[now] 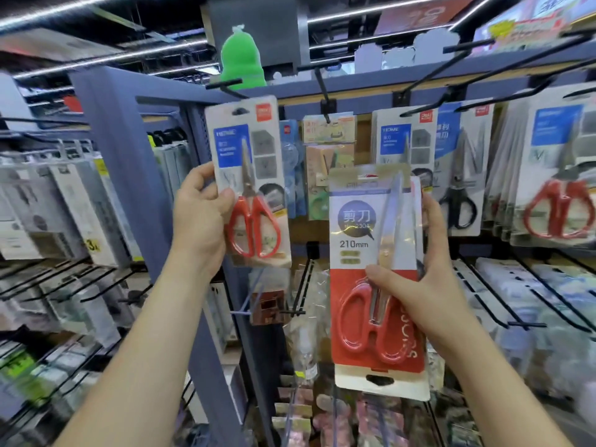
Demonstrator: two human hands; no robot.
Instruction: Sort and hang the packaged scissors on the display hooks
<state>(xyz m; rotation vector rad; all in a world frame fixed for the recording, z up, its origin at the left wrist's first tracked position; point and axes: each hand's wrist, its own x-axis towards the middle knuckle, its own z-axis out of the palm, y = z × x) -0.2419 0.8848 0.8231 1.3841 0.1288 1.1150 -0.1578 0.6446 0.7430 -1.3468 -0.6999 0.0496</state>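
Left hand (200, 214) is gripping the blue-label scissors pack (248, 175) upright, hang slot topmost and sitting just below the black hook (224, 83); this hand is nearer it. Right hand (416, 285) is pinching the red-card scissors pack (371, 285), long axis vertical, slot pointing down.

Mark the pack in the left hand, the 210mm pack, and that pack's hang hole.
left-hand pack (246, 175): head view, on the scissor blade.
210mm pack (354, 244): head view, on the printed size.
hang hole (380, 380): head view, dark slot at the pack's lower edge.
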